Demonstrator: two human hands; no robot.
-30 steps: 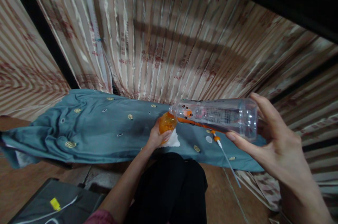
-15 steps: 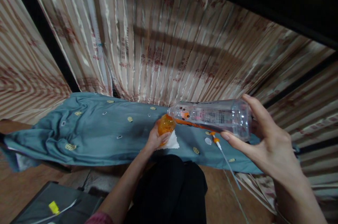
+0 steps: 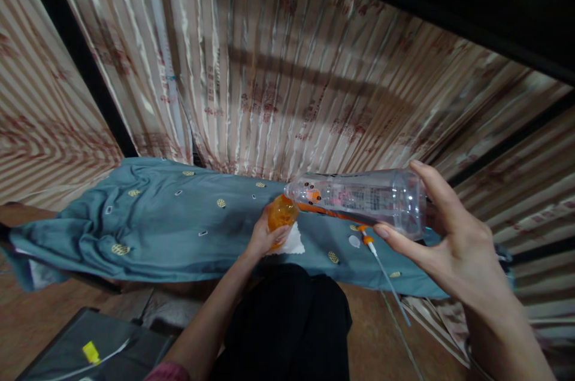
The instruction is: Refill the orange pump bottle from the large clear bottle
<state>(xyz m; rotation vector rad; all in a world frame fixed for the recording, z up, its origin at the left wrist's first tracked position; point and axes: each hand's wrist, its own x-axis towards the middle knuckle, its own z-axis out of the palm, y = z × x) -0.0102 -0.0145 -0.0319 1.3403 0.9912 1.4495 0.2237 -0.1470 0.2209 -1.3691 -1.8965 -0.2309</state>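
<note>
My right hand (image 3: 453, 246) grips the base of a clear plastic bottle (image 3: 359, 198), held nearly level with its open mouth pointing left. That mouth sits right at a small orange container (image 3: 281, 213), which my left hand (image 3: 265, 237) holds over a white tissue (image 3: 293, 242) on the teal cloth (image 3: 148, 219). An orange pump head with a thin white tube (image 3: 381, 270) lies on the cloth under the bottle.
Striped satin curtains (image 3: 278, 69) hang right behind the cloth-covered surface. A dark case with a yellow piece and white cable (image 3: 92, 352) lies on the wooden floor at lower left. My black-clad lap (image 3: 291, 321) fills the lower middle.
The bottle and my right hand have shifted slightly left, and its mouth has dipped a little toward the orange container. My left hand has stayed put.
</note>
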